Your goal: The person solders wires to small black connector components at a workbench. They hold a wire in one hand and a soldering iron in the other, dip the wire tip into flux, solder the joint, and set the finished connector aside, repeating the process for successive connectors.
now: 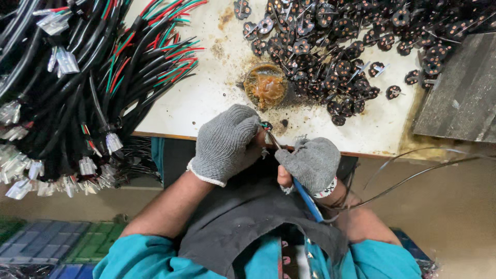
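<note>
Bright even overhead light; white table (206, 98) slightly glary; soft shadows; sharp centre, wide-angle stretch at edges.

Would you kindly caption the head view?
Gloved left hand holds a small black disc; right hand applies a blue-handled iron.

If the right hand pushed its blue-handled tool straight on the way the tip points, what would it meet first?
Most likely the small black disc pinched by the left hand; the tip of the right hand's tool is already at it. Beyond lies the round tin of brown paste, though depth is unclear.
</note>
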The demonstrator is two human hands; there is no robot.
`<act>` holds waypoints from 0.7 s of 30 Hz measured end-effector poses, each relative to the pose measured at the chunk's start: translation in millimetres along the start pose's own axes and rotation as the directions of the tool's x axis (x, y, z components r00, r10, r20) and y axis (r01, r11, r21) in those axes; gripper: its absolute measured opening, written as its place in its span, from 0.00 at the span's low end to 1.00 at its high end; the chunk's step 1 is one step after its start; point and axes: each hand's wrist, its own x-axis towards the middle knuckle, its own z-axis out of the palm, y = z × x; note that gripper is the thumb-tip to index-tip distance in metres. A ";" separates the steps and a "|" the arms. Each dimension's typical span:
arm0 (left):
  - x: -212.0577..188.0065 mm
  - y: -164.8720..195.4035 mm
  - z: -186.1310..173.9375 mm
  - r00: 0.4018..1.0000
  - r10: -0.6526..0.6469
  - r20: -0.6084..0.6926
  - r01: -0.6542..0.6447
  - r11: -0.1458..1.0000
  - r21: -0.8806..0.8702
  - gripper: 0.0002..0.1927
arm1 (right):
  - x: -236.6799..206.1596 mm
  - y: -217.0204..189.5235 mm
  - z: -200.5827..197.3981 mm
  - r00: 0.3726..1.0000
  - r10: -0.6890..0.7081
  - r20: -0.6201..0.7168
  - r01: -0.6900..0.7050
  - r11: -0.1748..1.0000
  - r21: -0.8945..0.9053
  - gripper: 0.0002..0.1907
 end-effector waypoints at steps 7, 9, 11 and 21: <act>-0.3 2.4 1.2 1.000 -0.005 -0.026 0.007 0.999 0.043 0.08 | 15.9 -17.6 -18.0 0.918 0.270 -0.292 -0.186 0.940 0.285 0.15; 0.0 3.6 1.7 0.999 -0.008 -0.046 0.010 0.998 0.058 0.08 | 13.2 -32.9 -29.6 0.807 0.572 -0.148 -0.449 0.757 0.475 0.25; 0.5 4.6 2.3 0.998 -0.012 -0.060 0.017 0.997 0.075 0.07 | 7.9 -40.0 -41.2 0.771 0.610 -0.185 -0.438 0.718 0.541 0.27; -0.2 5.2 5.4 0.998 -0.055 -0.008 0.055 0.992 0.118 0.07 | 6.9 -6.3 -68.2 0.783 0.372 -0.498 -0.420 0.907 0.016 0.19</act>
